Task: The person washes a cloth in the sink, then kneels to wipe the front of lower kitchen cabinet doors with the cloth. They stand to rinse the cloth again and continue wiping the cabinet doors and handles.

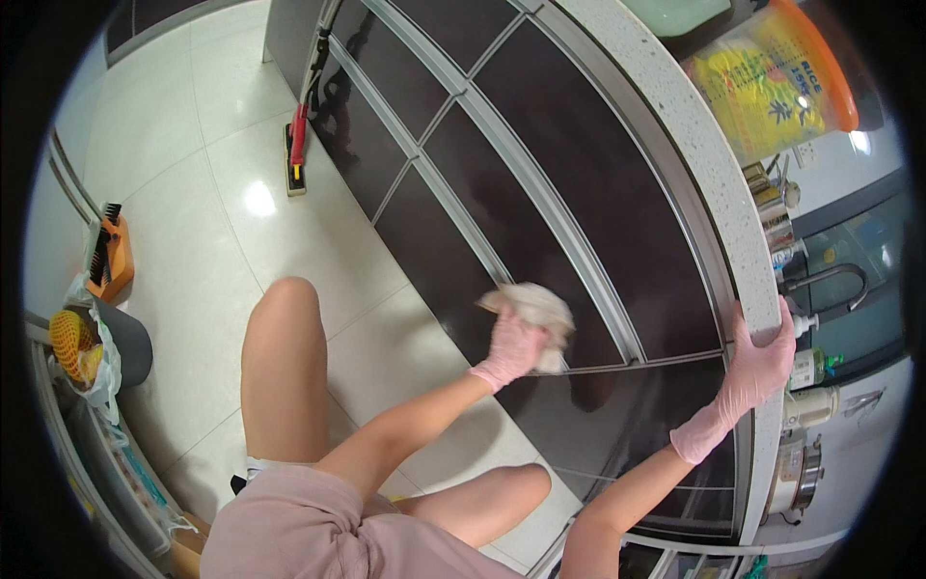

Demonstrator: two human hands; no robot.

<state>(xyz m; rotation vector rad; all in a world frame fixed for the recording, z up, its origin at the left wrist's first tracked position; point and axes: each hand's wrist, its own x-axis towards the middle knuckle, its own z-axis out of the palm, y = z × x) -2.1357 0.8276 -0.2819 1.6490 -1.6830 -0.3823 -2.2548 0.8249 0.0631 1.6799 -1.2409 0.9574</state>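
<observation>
My left hand (515, 346), in a pink glove, presses a light, crumpled cloth (539, 307) against the dark glossy cabinet fronts (499, 210), across a metal handle strip (463, 224). The cloth is blurred. Farther right, my right hand (759, 365), also in a pink glove, grips the edge of the speckled stone countertop (723, 181), with a digit on each side of it. Some of its fingers are hidden behind the edge.
A flat-headed mop (295, 163) leans by the cabinets. An orange dustpan with black bristles (112, 253) and a lined grey bin (134, 344) stand on the tiled floor (217, 239). On the counter are a rice container (767, 94), bottles and a cooker (788, 478), near a faucet (832, 275).
</observation>
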